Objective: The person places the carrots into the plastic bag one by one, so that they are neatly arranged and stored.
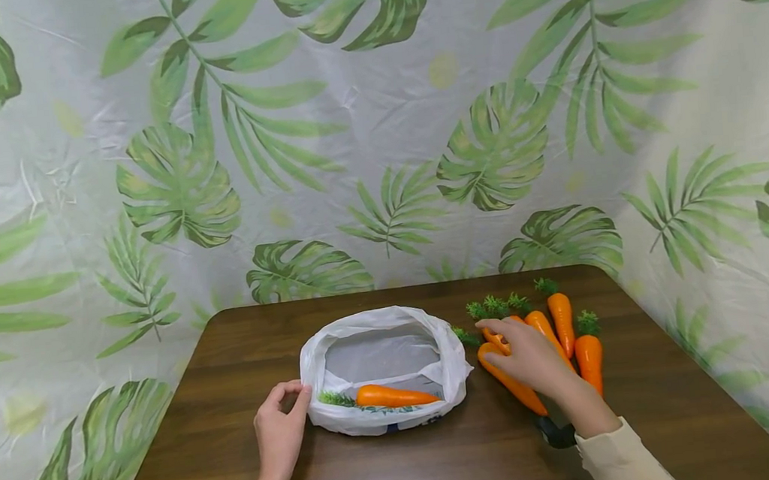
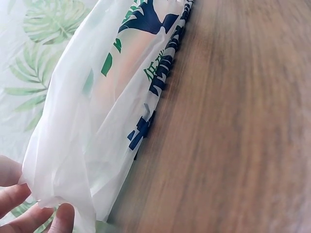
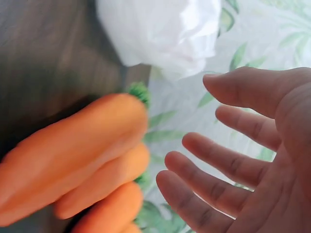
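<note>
The head view alone looks into the open mouth of the white plastic bag (image 1: 377, 320), where one carrot (image 1: 397, 396) lies along the near side; the left wrist view gives only the outer wall, with dark blue and green lettering (image 2: 141, 131) and a faint orange blur showing through. The left hand (image 1: 282, 421) pinches the bag's left rim between thumb and fingers. The right hand (image 1: 536, 356) is above the loose carrots (image 1: 591, 363) right of the bag; the right wrist view shows its fingers spread and holding nothing, apart from the carrots. These are smooth, glossy and tapering, with frilly green tops (image 1: 587, 322); the bag is thin, crumpled and translucent, the bench (image 1: 191, 451) dark, wood-grained and round-cornered, the sheet (image 1: 378, 157) behind it shiny and leaf-printed. The right hand covers part of the carrot group, the left wrist view cuts off the left hand, and much of the lettering is too creased to read.
</note>
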The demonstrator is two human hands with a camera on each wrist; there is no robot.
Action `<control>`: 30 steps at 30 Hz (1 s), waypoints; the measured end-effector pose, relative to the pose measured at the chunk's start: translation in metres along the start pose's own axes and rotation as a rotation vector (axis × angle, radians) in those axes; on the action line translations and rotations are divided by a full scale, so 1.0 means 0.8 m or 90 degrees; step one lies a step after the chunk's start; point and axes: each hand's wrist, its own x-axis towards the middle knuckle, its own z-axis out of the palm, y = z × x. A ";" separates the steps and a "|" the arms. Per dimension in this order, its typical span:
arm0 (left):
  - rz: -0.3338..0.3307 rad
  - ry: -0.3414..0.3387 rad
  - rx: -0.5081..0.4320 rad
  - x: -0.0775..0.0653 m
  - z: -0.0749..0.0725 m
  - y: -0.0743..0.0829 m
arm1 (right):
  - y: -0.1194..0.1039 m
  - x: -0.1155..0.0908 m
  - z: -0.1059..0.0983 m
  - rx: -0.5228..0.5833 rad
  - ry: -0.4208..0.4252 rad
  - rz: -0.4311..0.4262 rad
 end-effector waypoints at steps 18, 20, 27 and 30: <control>0.021 0.003 -0.007 0.001 0.002 -0.002 | 0.024 -0.008 0.032 -0.041 0.005 0.010; 0.021 0.002 -0.012 0.000 0.002 -0.002 | 0.024 -0.007 0.034 -0.051 0.005 0.009; 0.018 -0.001 -0.019 0.001 0.002 -0.002 | 0.019 -0.003 0.037 -0.067 -0.027 0.036; 0.014 -0.003 -0.016 0.001 0.002 -0.001 | 0.016 -0.002 0.040 -0.066 -0.055 0.055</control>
